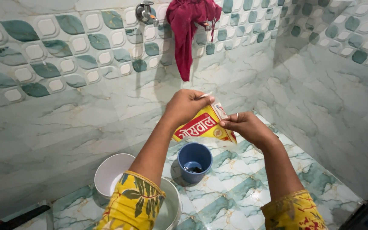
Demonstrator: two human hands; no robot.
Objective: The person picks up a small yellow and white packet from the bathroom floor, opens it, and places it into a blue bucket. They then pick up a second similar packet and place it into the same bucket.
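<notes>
Nearest, at the lower edge, patterned yellow sleeves and a white bowl point(109, 172) on the tiled floor point(235, 200). Just beyond, a blue cup point(195, 162), something dark at its bottom. Above the cup, a yellow-and-red packet point(201, 125), pinched shut in the left hand point(187, 106) and right hand point(245, 127) at its top corner; opening apparently underway, nothing pouring yet. Farthest, a red cloth point(190, 30) hanging from a wall tap point(145, 12).
</notes>
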